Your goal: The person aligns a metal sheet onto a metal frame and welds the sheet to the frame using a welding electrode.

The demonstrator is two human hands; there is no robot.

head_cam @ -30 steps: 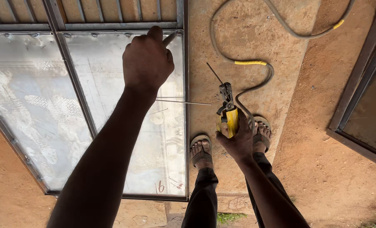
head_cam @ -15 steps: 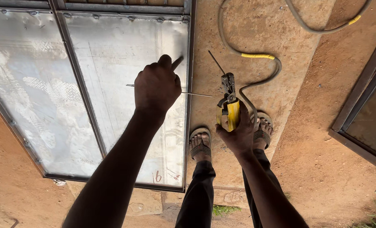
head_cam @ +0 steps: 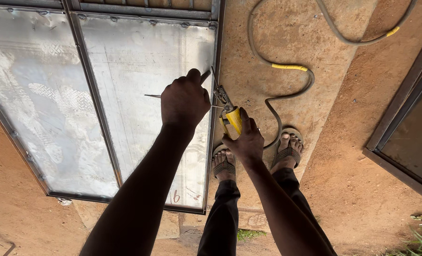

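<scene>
The left hand (head_cam: 185,100) is closed around a thin welding rod (head_cam: 152,96), which runs level across the metal panel (head_cam: 139,71) near its right edge; the right hand (head_cam: 245,140) grips the yellow-handled electrode holder (head_cam: 231,114) just beside it, over the right frame bar (head_cam: 214,95) of the door lying on the floor (head_cam: 353,156). The step in hand appears to be seating the rod in the holder's clamp. The next move likely calls for squeezing the handle to open the clamp and guiding the rod end squarely in, clear of the hose (head_cam: 287,67).
</scene>
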